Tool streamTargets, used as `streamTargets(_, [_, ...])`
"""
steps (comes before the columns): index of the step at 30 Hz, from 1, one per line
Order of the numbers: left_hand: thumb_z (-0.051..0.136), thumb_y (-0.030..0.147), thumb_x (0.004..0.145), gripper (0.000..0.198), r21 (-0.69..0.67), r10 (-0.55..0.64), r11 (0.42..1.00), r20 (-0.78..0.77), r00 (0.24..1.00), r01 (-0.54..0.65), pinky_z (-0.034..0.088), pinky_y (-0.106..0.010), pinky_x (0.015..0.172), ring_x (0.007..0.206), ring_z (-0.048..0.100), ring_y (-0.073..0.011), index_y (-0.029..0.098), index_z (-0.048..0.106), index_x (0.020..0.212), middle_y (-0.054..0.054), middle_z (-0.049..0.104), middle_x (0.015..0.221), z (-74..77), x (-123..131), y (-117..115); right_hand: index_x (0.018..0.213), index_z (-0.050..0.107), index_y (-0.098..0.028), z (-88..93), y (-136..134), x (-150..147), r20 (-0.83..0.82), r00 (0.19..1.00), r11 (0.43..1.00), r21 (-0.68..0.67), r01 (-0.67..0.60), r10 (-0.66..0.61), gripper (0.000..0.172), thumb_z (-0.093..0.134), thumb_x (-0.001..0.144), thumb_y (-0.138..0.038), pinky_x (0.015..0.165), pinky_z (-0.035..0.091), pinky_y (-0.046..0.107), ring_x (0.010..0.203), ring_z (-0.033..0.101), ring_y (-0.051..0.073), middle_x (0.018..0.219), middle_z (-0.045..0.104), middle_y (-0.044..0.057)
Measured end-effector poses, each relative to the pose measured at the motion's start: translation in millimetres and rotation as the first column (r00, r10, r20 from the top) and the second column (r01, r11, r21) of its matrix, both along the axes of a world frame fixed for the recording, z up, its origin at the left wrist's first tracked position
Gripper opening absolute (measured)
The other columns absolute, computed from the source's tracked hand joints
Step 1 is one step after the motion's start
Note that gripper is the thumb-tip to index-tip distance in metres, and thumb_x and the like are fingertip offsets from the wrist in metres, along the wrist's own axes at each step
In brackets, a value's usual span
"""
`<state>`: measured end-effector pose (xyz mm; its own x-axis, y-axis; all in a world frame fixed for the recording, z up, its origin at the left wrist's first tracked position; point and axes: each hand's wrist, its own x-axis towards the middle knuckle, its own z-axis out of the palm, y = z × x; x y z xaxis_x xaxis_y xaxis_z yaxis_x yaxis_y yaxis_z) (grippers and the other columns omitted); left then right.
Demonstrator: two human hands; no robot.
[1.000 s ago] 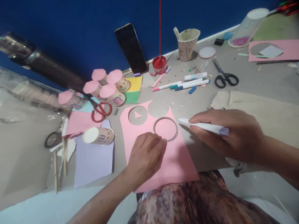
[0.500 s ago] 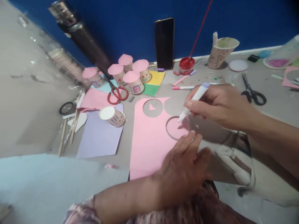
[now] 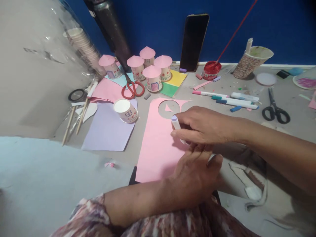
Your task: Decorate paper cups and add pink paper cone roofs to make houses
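One slim white marker (image 3: 175, 123) over smooth, round-holed pink paper (image 3: 155, 144)

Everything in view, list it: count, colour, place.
Roofed cups: five, pink-topped, back left
Roofless cup: one, white, on purple paper
Stacked cups: several, pale, left
Patterned cup: one, brownish, back right
Bottle: one, black, back left
Phone: one, black, against blue wall
Paint jar: one, red, beside phone
Scissors: two, red-handled left, black right
Ring: one, black, left
Sticks: two, pale, left
Pens: several, white, right
Pink sheet: one, pink, front centre
Scraps: uncounted, mixed, scattered
Left hand: one, over pink sheet
Right hand: one, over pink sheet, holding white pen
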<state>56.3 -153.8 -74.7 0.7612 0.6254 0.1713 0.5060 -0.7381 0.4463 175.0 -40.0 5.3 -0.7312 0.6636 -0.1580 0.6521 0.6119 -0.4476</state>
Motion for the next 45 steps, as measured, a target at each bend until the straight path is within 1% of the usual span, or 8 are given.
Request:
streamTargets(6, [0.061,0.029,0.1,0.04,-0.057,0.027,0.998,0.005,1.0,-0.027,0.06,-0.054,0.099,0.123,0.068,-0.0386,0.01,0.056,0.134,-0.024,0.068,0.129,-5.3,-1,0,0.087,0.07,-0.016,-3.3,1,-10,0.137,0.986,0.996,-0.013,-0.093,0.094,0.029,0.053,0.1,-0.035,0.059,0.024,0.031,0.061,0.048,0.018,0.076,0.07,0.008])
streamTargets(10, [0.065,0.025,0.096,0.04,-0.082,0.025,0.996,-0.015,1.0,-0.027,0.06,-0.052,0.1,0.121,0.069,-0.0368,0.01,0.057,0.132,-0.023,0.066,0.135,-6.0,-2,-1,0.095,0.073,-0.015,-5.0,4,-17,0.195,0.972,0.991,-0.023,-0.13,0.132,0.03,0.05,0.101,-0.034,0.059,0.023,0.032,0.064,0.055,0.02,0.083,0.075,0.012])
streamTargets(15, [0.061,0.022,0.096,0.038,-0.091,0.03,0.995,-0.009,1.0,-0.031,0.057,-0.055,0.106,0.128,0.065,-0.0373,0.009,0.058,0.132,-0.024,0.064,0.137,-5.0,-2,-1,0.104,0.075,-0.014,-8.3,10,-24,0.208,0.972,0.993,-0.003,-0.115,0.113,0.033,0.048,0.101,-0.033,0.058,0.023,0.032,0.069,0.062,0.023,0.09,0.078,0.015])
streamTargets(21, [0.063,0.019,0.092,0.047,-0.063,0.033,0.997,0.018,0.999,-0.032,0.044,-0.061,0.122,0.149,0.048,-0.0414,0.005,0.056,0.136,-0.028,0.055,0.152,-4.8,-3,-2,0.102,0.074,-0.012,-17.1,27,-22,0.129,0.99,0.992,0.103,-0.075,0.061,0.033,0.049,0.1,-0.034,0.058,0.022,0.032,0.074,0.064,0.025,0.09,0.077,0.016])
streamTargets(27, [0.061,0.025,0.097,0.047,-0.046,0.025,0.999,0.015,1.0,-0.025,0.041,-0.061,0.126,0.159,0.034,-0.0405,0.004,0.055,0.139,-0.028,0.047,0.162,-6.2,-5,-4,0.092,0.071,-0.012,-24.5,47,-6,0.023,0.998,0.992,0.11,0.054,-0.057,0.032,0.049,0.099,-0.034,0.061,0.026,0.031,0.068,0.056,0.019,0.086,0.075,0.013])
streamTargets(34, [0.061,0.035,0.101,0.045,-0.032,0.06,0.998,0.035,0.998,-0.058,0.04,-0.06,0.127,0.16,0.033,-0.0376,0.006,0.058,0.136,-0.027,0.051,0.159,-7.7,-2,-5,0.077,0.067,-0.015,-31.0,55,25,-0.124,0.955,0.963,-0.026,0.27,-0.271,0.033,0.051,0.099,-0.035,0.062,0.031,0.028,0.063,0.053,0.015,0.071,0.067,0.004])
streamTargets(40, [0.066,0.034,0.098,0.047,-0.051,0.059,0.997,0.017,0.998,-0.058,0.039,-0.063,0.127,0.159,0.034,-0.0393,0.007,0.058,0.135,-0.027,0.051,0.16,-8.2,-1,-4,0.064,0.069,-0.017,-29.9,41,51,-0.202,0.898,0.921,-0.102,0.377,-0.39,0.04,0.052,0.097,-0.033,0.067,0.04,0.027,0.064,0.062,0.017,0.066,0.071,0.004])
streamTargets(45, [0.068,0.029,0.095,0.048,-0.079,0.02,0.997,-0.006,1.0,-0.02,0.038,-0.068,0.125,0.16,0.031,-0.0423,0.007,0.056,0.136,-0.03,0.046,0.162,-5.1,-1,0,0.061,0.068,-0.019,-31.5,19,70,-0.181,0.86,0.877,-0.042,0.479,-0.478,0.042,0.05,0.097,-0.033,0.063,0.039,0.029,0.057,0.058,0.017,0.056,0.067,0.002])
